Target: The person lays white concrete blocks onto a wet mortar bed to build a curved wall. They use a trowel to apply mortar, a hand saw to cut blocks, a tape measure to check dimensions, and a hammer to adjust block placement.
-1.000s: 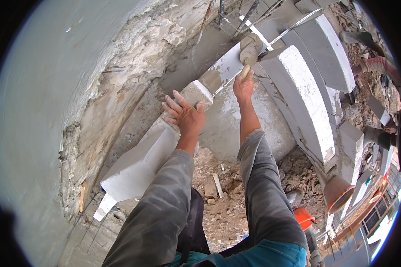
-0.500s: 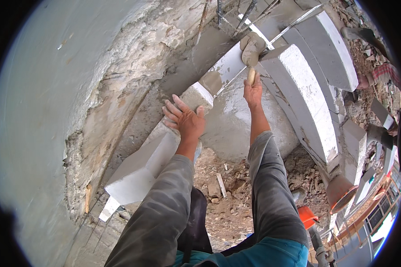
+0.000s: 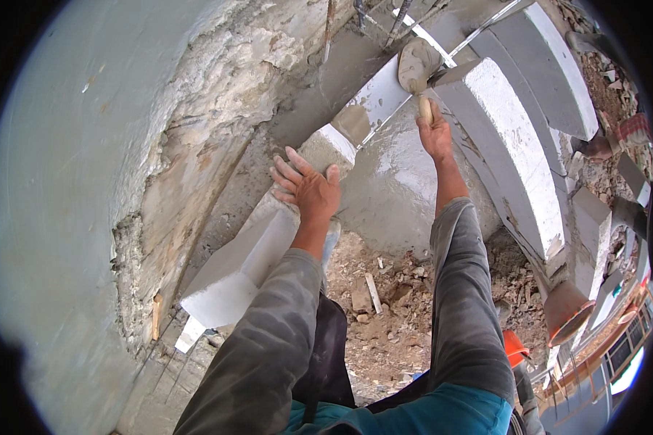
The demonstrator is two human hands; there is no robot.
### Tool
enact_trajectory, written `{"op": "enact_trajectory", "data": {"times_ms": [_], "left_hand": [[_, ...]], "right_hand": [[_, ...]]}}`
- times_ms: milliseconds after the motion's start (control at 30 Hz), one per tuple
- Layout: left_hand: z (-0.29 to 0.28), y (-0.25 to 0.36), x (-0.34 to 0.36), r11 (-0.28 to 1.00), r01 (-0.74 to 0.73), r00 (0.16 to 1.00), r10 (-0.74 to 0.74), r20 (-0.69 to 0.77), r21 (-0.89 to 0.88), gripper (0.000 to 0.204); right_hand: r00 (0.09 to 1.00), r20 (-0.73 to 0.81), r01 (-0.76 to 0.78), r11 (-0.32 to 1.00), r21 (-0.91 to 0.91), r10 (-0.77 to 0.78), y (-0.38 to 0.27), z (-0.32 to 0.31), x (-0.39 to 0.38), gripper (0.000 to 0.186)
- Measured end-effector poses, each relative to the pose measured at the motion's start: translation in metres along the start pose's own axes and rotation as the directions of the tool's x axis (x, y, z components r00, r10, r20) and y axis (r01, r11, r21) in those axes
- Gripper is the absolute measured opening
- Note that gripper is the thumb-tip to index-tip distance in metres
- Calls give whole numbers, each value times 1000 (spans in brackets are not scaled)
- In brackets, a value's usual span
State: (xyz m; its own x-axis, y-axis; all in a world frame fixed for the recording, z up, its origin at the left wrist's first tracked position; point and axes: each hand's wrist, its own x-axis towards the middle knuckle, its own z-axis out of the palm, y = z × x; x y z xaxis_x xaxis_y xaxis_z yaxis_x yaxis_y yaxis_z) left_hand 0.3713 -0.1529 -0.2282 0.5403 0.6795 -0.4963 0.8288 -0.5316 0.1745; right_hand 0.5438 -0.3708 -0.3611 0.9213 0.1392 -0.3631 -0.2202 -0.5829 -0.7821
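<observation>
My left hand lies with fingers spread on top of a pale lightweight block in a low row. In my right hand is the wooden handle of a trowel, fingers wrapped round it. Its mortar-smeared blade is over the far end of a white strip-like surface along the row. A patch of wet mortar sits on that strip, just beyond the block under my left hand. Nearer me, another pale block stands in the row.
A rough, broken wall edge runs along the left. Large pale blocks stand at the right. Rubble covers the ground below. Steel bars stick up at the far end. A bucket and another person's hand are at right.
The whole view has shifted slightly. My right hand has moved a little to the right and away with the trowel, and the blade has turned. My left hand stays on the block.
</observation>
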Motion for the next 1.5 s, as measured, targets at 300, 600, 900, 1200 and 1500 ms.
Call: {"op": "enact_trajectory", "data": {"times_ms": [300, 600, 900, 1200, 1500], "left_hand": [[1, -5, 2, 999, 10, 1000, -10, 1, 34, 106], [6, 0, 0, 999, -39, 999, 39, -18, 33, 107], [-4, -3, 3, 999, 19, 1000, -20, 23, 49, 107], [2, -1, 1, 999, 6, 1000, -5, -8, 48, 106], [-6, 8, 4, 998, 69, 994, -68, 83, -6, 108]], "right_hand": [[938, 330, 38, 916, -399, 105, 1, -21, -97, 61], [994, 25, -99, 979, -180, 105, -7, -5, -75, 56], [996, 89, 14, 951, -309, 15, -16, 2, -90, 57], [961, 265, 26, 930, -367, 78, 13, 2, -139, 61], [937, 216, -297, 951, 85, 274, -4, -56, -352, 38]]}}
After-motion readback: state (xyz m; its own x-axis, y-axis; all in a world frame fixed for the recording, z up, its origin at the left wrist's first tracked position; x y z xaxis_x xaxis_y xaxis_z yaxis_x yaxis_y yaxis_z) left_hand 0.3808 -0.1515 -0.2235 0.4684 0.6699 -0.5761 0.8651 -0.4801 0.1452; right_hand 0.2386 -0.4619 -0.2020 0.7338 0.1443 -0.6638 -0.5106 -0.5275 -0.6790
